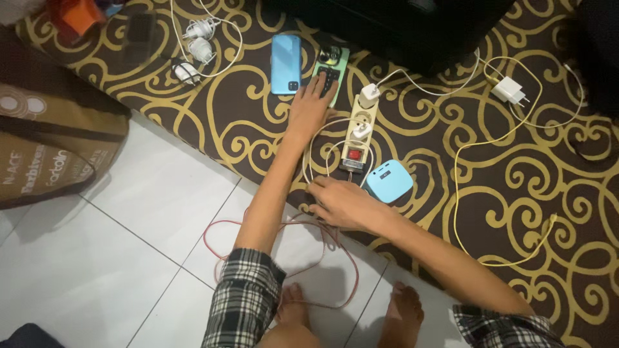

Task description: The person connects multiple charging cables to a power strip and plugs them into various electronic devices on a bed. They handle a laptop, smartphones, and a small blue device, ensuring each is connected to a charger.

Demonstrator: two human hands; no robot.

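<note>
While the left hand (311, 106) lies flat, fingers spread and gripping nothing, on a green phone (332, 71), the right hand (342, 203) is curled around a white cable (316, 138) just below the power strip (360, 129). Strip: cream, long, on the brown-and-gold carpet (503, 193); two sockets filled, each by a white plug, the upper a charger (369, 95); red switch (354, 154) at its near end. Green phone: face down, dark camera block at its top, partly covered by the fingers, touching the strip's far end. Blue phone (285, 63) lies just beside it, to the left. Small blue box (389, 180) sits beside the switch end, near the right hand. Red cord (335, 258) loops over the white tiles (129, 225). Yellow cable (461, 193) trails right; loose white adapter (509, 90) well apart.
</note>
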